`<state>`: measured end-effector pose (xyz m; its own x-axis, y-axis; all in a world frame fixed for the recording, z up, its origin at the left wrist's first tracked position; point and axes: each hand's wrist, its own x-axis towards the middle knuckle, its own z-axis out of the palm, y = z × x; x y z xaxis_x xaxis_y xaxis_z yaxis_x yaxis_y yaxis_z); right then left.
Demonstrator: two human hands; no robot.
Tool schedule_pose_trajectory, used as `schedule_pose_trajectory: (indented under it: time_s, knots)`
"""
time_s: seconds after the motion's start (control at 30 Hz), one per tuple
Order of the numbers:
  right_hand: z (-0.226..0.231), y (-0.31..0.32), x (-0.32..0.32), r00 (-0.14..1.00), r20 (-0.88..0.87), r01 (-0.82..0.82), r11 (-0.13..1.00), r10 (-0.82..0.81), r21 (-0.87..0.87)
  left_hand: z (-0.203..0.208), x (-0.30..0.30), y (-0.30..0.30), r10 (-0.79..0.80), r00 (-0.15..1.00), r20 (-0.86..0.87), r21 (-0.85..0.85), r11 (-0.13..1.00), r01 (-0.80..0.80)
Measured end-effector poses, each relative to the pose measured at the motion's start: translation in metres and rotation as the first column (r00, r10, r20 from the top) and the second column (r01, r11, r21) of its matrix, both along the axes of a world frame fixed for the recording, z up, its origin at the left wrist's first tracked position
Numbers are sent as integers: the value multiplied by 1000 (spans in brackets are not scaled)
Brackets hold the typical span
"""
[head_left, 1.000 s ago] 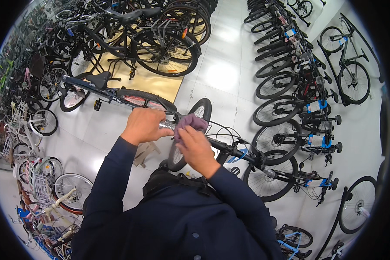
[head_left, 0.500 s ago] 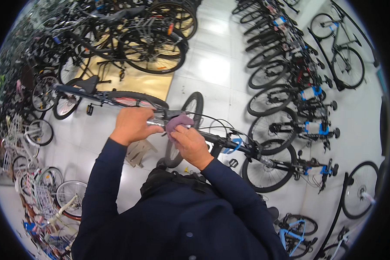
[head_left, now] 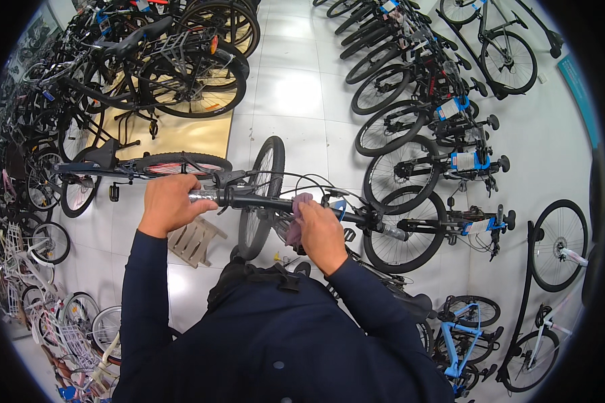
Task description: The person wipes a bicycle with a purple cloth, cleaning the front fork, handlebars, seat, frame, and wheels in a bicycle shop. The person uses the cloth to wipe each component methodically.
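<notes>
A black bicycle handlebar (head_left: 261,201) stretches across in front of me, its far-end grip (head_left: 394,232) wrapped in silvery film. My left hand (head_left: 171,203) is closed around the left grip (head_left: 204,195), which has a similar shiny wrapping. Pinched in the fingers of my right hand (head_left: 323,235) is a crumpled purple cloth (head_left: 295,230), pressed against the bar near its middle. The left brake lever (head_left: 228,178) and black cables arch just beyond the bar. Below it, the bicycle's front wheel (head_left: 277,160) shows on both sides of the bar.
A wooden slatted stool (head_left: 197,240) stands on the white tiled floor near my left forearm. Another bicycle (head_left: 131,168) lies across beyond my left hand. Parked bicycles (head_left: 390,138) line the right side, and more crowd the left. A light-blue bicycle (head_left: 452,349) is at lower right.
My right hand has slid the purple cloth rightward along the handlebar, away from the left brake lever. My left hand keeps its hold on the grip. The whole view has shifted a little.
</notes>
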<state>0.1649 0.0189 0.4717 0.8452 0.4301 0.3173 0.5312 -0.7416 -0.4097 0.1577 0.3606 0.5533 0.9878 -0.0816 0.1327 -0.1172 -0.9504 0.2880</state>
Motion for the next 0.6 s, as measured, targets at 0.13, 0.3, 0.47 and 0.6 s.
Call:
schedule_pose_trajectory:
  time_s: [0.13, 0.3, 0.47, 0.6]
  knots:
    - [-1, -1, -31, 994, -87, -60, 998, 59, -16, 1, -2, -1, -13, 1000, 3, 7, 1000, 13]
    - [13, -16, -48, 899, -425, -93, 994, 109, 59, -2, -4, 1, -15, 1000, 19, -7, 1000, 15]
    - [24, -21, -28, 992, -19, 125, 967, -124, 222, -5, -3, 0, -28, 998, 59, -5, 1000, 29]
    - [-3, -2, -11, 994, -55, 92, 994, -89, 53, -3, 0, 2, -22, 1000, 11, 16, 1000, 22]
